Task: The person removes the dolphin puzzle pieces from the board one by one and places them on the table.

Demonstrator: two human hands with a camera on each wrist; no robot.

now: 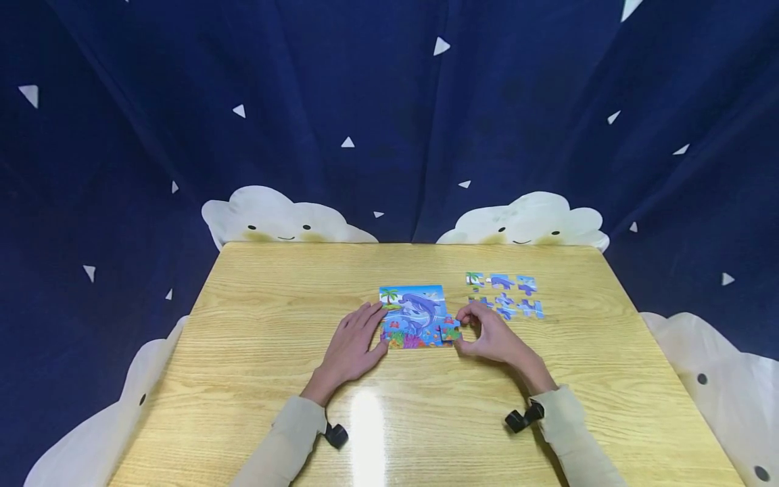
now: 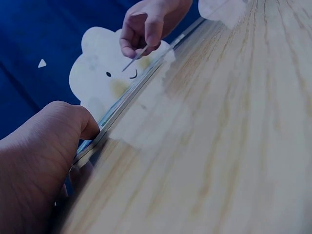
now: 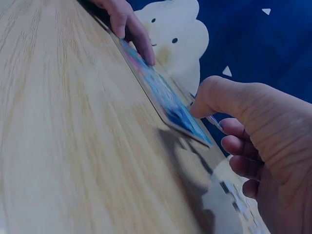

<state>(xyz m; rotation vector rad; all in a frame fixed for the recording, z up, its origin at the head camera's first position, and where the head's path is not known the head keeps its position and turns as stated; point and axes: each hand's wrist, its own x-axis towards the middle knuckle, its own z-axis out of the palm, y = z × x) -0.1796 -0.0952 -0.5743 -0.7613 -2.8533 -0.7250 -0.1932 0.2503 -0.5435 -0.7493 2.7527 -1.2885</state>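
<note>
A flat dolphin puzzle board [image 1: 414, 301], showing a palm tree, sea and coral, lies on the wooden table. My left hand [image 1: 353, 341] rests at its left edge, fingers extended, with fingertips and thumb touching the board. Between thumb and index finger, my right hand [image 1: 496, 339] pinches a puzzle piece [image 1: 450, 329] with a red crab and green coral on it. That piece is tilted above the board's lower right part; the right wrist view shows it only edge-on, mostly behind the thumb. In the left wrist view the left thumb [image 2: 73, 122] lies on the board's edge.
Several loose puzzle pieces [image 1: 502, 283] lie in two rows right of the board, beyond the right hand, which partly covers the nearer row. The wooden table [image 1: 274, 284] ends at a dark blue curtain [image 1: 365, 81] with white clouds and triangles.
</note>
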